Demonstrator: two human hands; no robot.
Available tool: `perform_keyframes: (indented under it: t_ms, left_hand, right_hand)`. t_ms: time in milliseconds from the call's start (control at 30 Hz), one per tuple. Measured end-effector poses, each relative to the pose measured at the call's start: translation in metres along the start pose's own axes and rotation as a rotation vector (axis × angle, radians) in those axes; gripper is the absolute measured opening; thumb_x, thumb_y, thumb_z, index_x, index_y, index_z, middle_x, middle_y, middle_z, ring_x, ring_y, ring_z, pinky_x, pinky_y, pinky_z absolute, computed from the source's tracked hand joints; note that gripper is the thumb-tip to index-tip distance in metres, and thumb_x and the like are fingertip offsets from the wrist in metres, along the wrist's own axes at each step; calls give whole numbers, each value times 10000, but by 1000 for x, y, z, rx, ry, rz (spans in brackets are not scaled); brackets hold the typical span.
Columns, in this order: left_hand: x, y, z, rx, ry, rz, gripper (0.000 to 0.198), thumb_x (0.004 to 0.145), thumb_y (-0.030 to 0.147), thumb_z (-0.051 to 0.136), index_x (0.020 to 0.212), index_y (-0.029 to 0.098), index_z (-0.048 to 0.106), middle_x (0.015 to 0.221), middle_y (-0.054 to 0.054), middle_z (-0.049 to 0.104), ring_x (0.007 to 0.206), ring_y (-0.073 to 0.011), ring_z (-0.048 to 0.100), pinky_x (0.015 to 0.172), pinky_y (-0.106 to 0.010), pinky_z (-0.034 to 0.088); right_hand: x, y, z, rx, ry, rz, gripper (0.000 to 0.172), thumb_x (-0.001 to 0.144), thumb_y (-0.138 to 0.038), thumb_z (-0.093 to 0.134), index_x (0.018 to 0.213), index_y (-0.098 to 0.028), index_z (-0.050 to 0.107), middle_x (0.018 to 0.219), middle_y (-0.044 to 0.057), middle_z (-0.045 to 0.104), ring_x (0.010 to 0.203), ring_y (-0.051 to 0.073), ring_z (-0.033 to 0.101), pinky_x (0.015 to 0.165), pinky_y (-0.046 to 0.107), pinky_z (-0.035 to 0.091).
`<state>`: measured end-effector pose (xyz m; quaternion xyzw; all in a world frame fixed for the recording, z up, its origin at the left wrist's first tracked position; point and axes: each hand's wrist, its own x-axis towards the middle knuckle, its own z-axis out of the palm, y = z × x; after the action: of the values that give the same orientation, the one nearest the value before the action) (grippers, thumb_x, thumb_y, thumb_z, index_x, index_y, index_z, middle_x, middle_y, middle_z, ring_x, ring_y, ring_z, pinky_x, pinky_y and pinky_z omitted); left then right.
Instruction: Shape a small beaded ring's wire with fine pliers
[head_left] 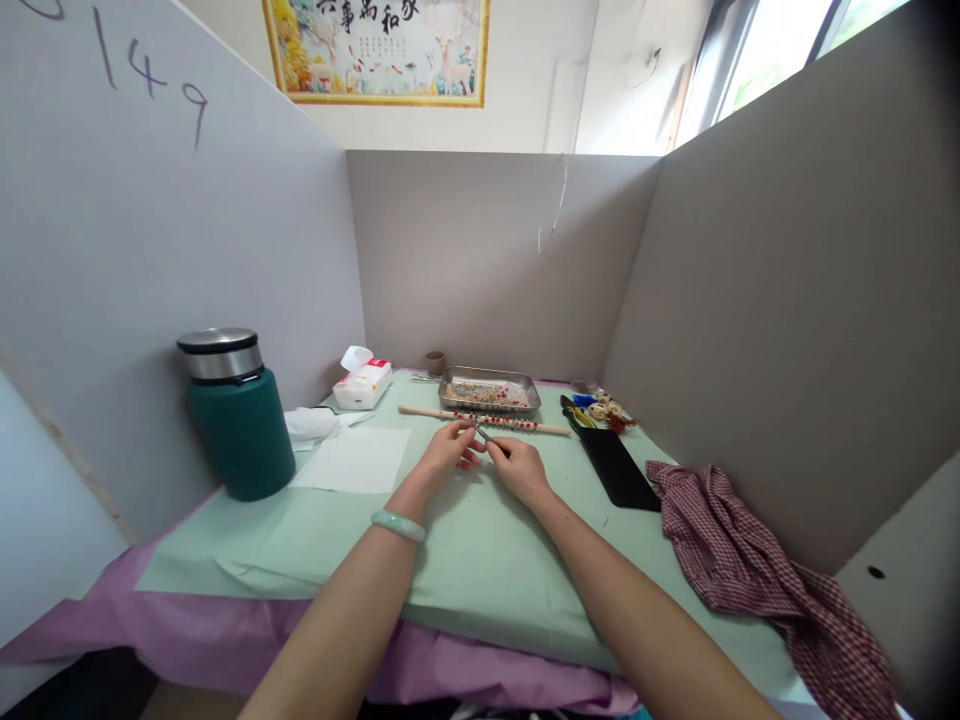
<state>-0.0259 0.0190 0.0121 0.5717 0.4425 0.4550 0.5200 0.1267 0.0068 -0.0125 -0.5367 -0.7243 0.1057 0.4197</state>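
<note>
In the middle of the table, my left hand (453,446) has its thumb and index finger pinched together, the other fingers loosely curled. Whatever lies in that pinch is too small to make out. My right hand (519,468) is closed around a slim metal tool (484,435) with a dark end, whose tip points at the left fingertips. Its exact kind is unclear. Just beyond both hands lies a pale wooden stick (420,411) with red and light beads (517,424) along it. Behind the stick, a metal tray (490,377) holds many small loose beads.
At left stand a green thermos (244,435), a tissue pack (363,384) and a white paper sheet (352,460). A small brown cup (435,362) sits behind. On the right are a black flat object (619,468), coloured threads (604,408) and a checked cloth (739,545). Grey partitions enclose three sides.
</note>
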Motion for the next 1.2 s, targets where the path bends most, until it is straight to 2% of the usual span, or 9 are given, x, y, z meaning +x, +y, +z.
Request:
perform_keyframes:
  t_ms: [133, 300, 400, 600, 867, 1067, 1200]
  left_hand:
    - [5, -3, -2, 17, 87, 21, 223, 765, 327, 609, 863, 135, 554, 707, -57, 637, 541, -102, 577, 510, -219, 472]
    - [6, -4, -3, -29, 138, 28, 180, 762, 308, 596, 803, 140, 543, 754, -56, 630, 526, -87, 558, 518, -226, 479]
    - [5, -3, -3, -47, 138, 52, 144, 761, 276, 576, 804, 143, 543, 742, -39, 608, 523, -82, 541, 515, -225, 472]
    - [6, -4, -1, -44, 98, 78, 97, 736, 225, 546, 800, 153, 540, 586, 31, 488, 447, -71, 442, 460, -214, 412]
    - [6, -5, 1, -75, 77, 85, 128, 758, 291, 523, 733, 170, 488, 535, 58, 376, 432, -51, 318, 387, -171, 225]
    - [8, -7, 1, -84, 66, 146, 155, 739, 295, 559, 707, 176, 465, 533, 59, 377, 439, -58, 321, 400, -188, 251]
    - [7, -7, 0, -148, 35, 117, 184, 734, 299, 575, 681, 175, 450, 518, 68, 334, 423, -51, 285, 394, -188, 215]
  right_hand:
    - [-1, 0, 1, -15, -9, -7, 294, 843, -368, 434, 839, -238, 698, 798, 25, 660, 733, 171, 569, 652, 248, 366]
    - [-2, 0, 2, 6, -13, -2, 289, 841, -376, 450, 874, -235, 700, 823, 35, 658, 757, 174, 571, 673, 254, 376]
    - [-1, 2, 3, 45, 7, 0, 303, 840, -386, 443, 845, -223, 698, 820, 35, 659, 761, 176, 567, 695, 258, 384]
    - [0, 3, 2, 118, 18, 2, 321, 836, -404, 432, 811, -212, 687, 795, 31, 655, 750, 179, 565, 689, 260, 389]
    - [0, 2, 2, 134, 25, -22, 314, 828, -404, 441, 780, -208, 681, 753, 25, 653, 720, 178, 555, 651, 252, 382]
    - [0, 2, 4, 174, 21, -28, 315, 831, -403, 438, 722, -204, 657, 698, 14, 630, 678, 171, 540, 612, 248, 371]
    - [0, 2, 4, 208, 9, -36, 295, 832, -389, 445, 708, -206, 642, 682, 5, 613, 670, 165, 528, 602, 243, 366]
